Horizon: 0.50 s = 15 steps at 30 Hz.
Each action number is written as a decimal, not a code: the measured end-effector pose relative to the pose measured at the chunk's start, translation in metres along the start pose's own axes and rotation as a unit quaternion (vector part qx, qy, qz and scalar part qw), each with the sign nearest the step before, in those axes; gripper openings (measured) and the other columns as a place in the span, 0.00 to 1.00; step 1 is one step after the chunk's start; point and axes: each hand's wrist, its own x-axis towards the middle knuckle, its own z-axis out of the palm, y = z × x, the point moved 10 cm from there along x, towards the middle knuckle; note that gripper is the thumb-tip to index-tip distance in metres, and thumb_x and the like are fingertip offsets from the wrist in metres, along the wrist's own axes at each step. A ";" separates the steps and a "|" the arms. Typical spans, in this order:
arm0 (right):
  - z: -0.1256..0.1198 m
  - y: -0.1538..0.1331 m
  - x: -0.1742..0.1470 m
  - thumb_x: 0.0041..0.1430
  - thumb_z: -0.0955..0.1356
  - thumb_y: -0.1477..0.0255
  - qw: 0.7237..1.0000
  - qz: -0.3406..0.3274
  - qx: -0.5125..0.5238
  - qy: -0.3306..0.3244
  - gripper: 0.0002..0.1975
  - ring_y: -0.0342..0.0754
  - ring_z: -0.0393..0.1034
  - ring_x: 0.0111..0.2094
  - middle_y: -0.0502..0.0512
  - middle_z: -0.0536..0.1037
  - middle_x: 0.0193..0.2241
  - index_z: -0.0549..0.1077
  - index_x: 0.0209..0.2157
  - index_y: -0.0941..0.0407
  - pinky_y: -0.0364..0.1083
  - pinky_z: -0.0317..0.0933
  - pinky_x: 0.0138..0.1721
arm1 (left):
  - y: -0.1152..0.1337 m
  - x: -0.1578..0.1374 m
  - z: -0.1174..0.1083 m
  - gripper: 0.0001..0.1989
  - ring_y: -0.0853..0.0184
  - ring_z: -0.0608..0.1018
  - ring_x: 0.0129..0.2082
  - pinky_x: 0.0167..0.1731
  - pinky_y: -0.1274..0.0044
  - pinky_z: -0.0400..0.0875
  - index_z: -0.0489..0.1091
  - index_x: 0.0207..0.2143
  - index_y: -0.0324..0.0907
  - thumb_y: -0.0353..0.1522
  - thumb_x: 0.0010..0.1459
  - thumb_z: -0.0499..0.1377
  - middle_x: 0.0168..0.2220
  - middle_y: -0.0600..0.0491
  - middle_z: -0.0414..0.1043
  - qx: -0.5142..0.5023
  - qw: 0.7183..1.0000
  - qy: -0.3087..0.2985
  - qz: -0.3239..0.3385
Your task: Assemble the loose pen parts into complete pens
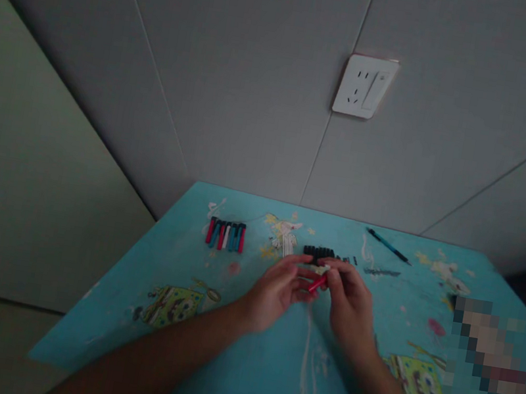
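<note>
Both my hands meet over the middle of a light blue table printed with cartoon figures. My left hand and my right hand together pinch a small red pen-like piece, with a whitish bit at its upper end. Just beyond my fingers lies a row of small black pieces. To the far left of my hands sits a row of red, blue, white and black caps or short tubes.
A dark pen lies near the table's far edge on the right, with small dark bits below it. A white wall socket with a switch is on the grey wall behind. A blurred patch covers the right side of the table.
</note>
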 end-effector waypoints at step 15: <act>0.052 0.044 -0.027 0.63 0.67 0.68 0.871 0.278 0.400 -0.067 0.04 0.39 0.60 0.24 0.46 0.67 0.26 0.71 0.37 0.53 0.37 0.62 0.26 | 0.037 -0.020 0.034 0.14 0.61 0.76 0.46 0.47 0.66 0.74 0.72 0.49 0.44 0.30 0.60 0.58 0.53 0.46 0.63 0.287 0.940 -0.068 0.170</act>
